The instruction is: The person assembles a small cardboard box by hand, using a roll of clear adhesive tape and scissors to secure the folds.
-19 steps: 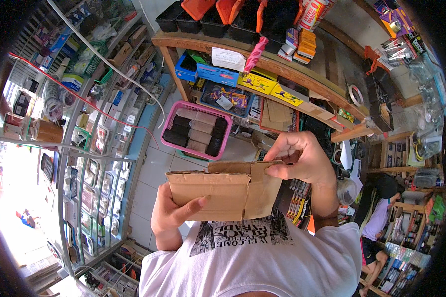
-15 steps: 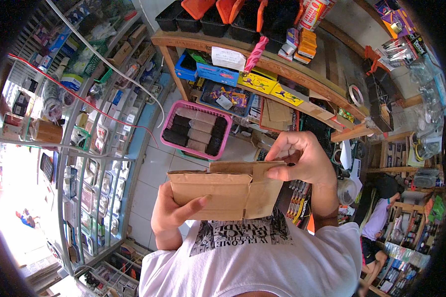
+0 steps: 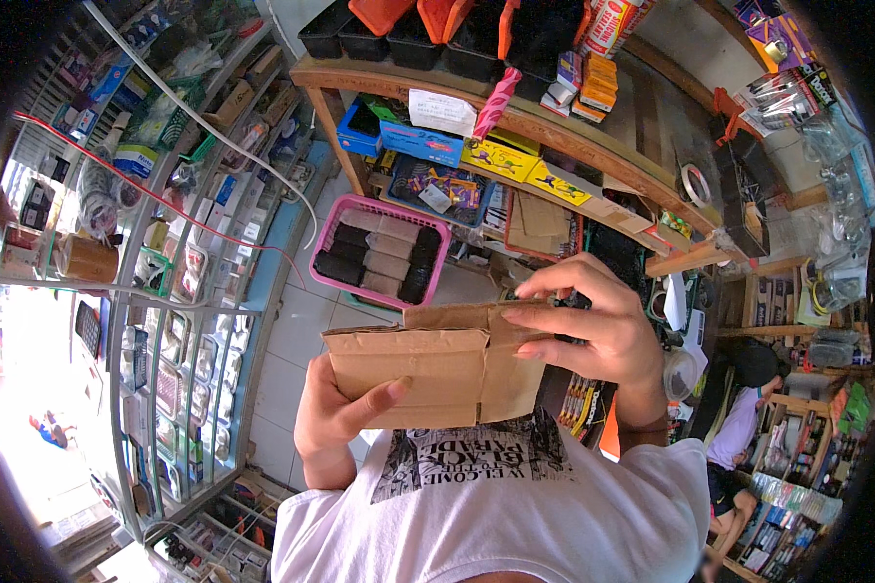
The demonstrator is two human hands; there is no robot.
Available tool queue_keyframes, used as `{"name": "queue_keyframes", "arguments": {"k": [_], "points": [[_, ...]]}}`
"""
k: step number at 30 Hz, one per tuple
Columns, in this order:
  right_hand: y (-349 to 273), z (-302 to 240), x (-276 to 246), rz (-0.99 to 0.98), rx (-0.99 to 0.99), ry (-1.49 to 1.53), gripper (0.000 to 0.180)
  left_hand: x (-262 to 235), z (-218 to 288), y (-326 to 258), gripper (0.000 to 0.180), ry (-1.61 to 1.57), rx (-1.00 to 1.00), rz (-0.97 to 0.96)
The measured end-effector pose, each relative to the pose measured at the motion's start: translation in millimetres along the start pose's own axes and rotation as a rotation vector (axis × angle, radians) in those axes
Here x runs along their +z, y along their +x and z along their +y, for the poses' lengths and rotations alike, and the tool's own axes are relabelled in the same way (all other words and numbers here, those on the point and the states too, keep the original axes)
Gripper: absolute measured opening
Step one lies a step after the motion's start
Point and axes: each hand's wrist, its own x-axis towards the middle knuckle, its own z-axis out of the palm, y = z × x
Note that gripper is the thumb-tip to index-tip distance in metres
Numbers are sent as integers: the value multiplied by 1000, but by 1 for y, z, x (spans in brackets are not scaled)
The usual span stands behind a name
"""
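Note:
A flat brown cardboard box (image 3: 436, 367) with folded flaps is held up in front of my chest. My left hand (image 3: 332, 420) grips its lower left side, thumb across the front panel. My right hand (image 3: 593, 335) holds the upper right corner, fingers spread over the top flap. Below the box, my white shirt with a black print fills the bottom of the view.
A pink basket (image 3: 377, 260) of dark and tan rolls stands on the tiled floor beyond the box. A wooden shelf (image 3: 554, 126) with boxes and bins runs behind it. A glass display counter (image 3: 180, 330) is at left. Another person (image 3: 744, 418) sits at right.
The box and both hands have stayed almost still; my right fingers have shifted slightly along the top flap.

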Motion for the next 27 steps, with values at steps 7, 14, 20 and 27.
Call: {"name": "queue_keyframes", "arguments": {"k": [7,14,20,27], "points": [[-7,2,0,-44,-11,-114,36,3,-1,-4,37,51,17,16],[-14,3,1,-50,94,89,23,2,0,-8,34,120,13,-13],[-15,4,1,-58,58,87,21,3,-3,-12,29,226,7,1],[-14,-1,2,49,-41,43,28,4,-13,-15,25,236,198,103]]}}
